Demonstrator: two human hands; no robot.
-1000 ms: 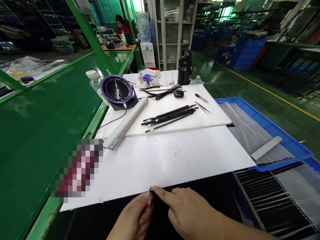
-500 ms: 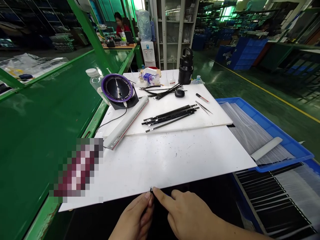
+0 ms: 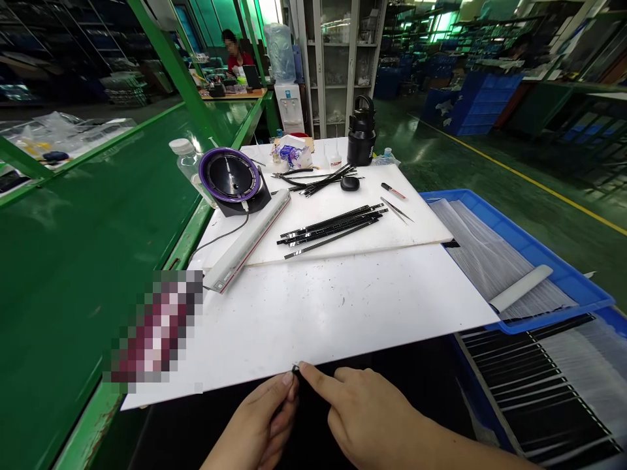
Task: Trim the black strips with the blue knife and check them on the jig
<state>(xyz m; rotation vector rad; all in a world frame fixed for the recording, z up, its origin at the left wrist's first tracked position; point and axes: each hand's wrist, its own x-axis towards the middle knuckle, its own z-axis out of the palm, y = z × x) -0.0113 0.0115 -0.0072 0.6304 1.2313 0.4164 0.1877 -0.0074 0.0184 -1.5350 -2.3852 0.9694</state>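
Note:
My left hand (image 3: 262,427) and my right hand (image 3: 365,414) meet at the near edge of the white board (image 3: 318,313). Both pinch a small black part (image 3: 295,370) between fingertips, right at the board's edge. The part is too small to name and its lower end is hidden against the dark area below. Farther up the board lies a bundle of thin black strips (image 3: 330,225), untouched.
A purple-ringed round device (image 3: 229,175) and a long white bar (image 3: 247,240) sit at the left. Tweezers (image 3: 396,210), a pen (image 3: 393,190), a black flask (image 3: 361,134) and a clear bottle (image 3: 189,163) stand farther back. Blue trays (image 3: 519,261) hold strips at the right. A person sits far back.
Both hands stay pinched at the board's edge. The view shifts slightly; nothing on the board moved.

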